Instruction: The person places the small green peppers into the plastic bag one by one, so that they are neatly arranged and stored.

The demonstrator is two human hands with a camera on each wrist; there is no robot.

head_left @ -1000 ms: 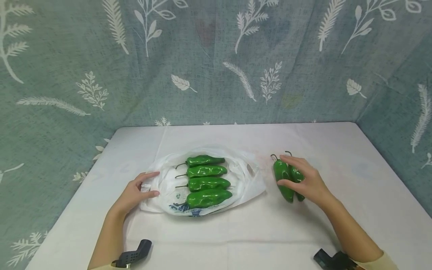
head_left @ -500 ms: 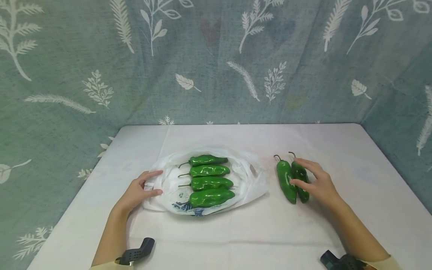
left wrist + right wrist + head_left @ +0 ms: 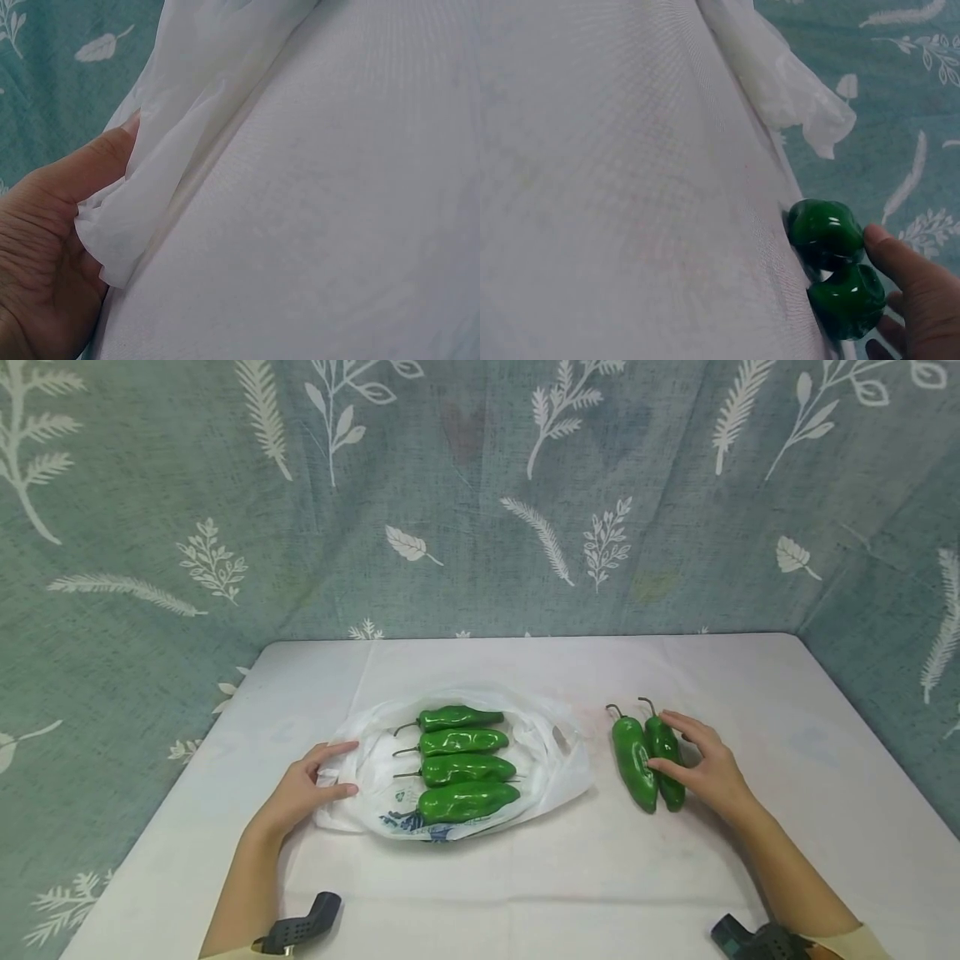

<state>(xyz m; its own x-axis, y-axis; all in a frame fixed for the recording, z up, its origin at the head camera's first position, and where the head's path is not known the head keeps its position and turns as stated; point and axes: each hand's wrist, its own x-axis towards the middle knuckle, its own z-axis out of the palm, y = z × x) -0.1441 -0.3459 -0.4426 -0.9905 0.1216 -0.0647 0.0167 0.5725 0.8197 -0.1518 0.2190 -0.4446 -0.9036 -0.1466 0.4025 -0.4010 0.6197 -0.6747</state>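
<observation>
Fingers [image 3: 678, 720] of the right hand [image 3: 708, 770] lay curled over the two loose peppers [image 3: 647, 760] at centre right of the head view, the thumb against the nearer pepper [image 3: 633, 762] and the fingertips on the farther one [image 3: 664, 758]; the hold looked light rather than closed, and whether either pepper was lifted off the tabletop [image 3: 525, 877] could not be told. The right wrist view showed the rounded ends of both peppers [image 3: 832, 270] side by side at lower right, a finger [image 3: 896, 259] touching them. At centre left the left hand [image 3: 300, 789] pinched the edge of the bag [image 3: 558, 760], thumb and fingers clamped on a fold of film [image 3: 142, 202]. Four peppers [image 3: 459, 764] lay in a row on the bag, stems pointing left. To do this well, I judged the right hand should wrap one pepper alone around its thick middle, since both skins looked glossy and could slip or roll together. The left hand's pinch seemed best kept firm and low, so the thin film would not drag under a new pepper. A matching stem direction would suit the row.
</observation>
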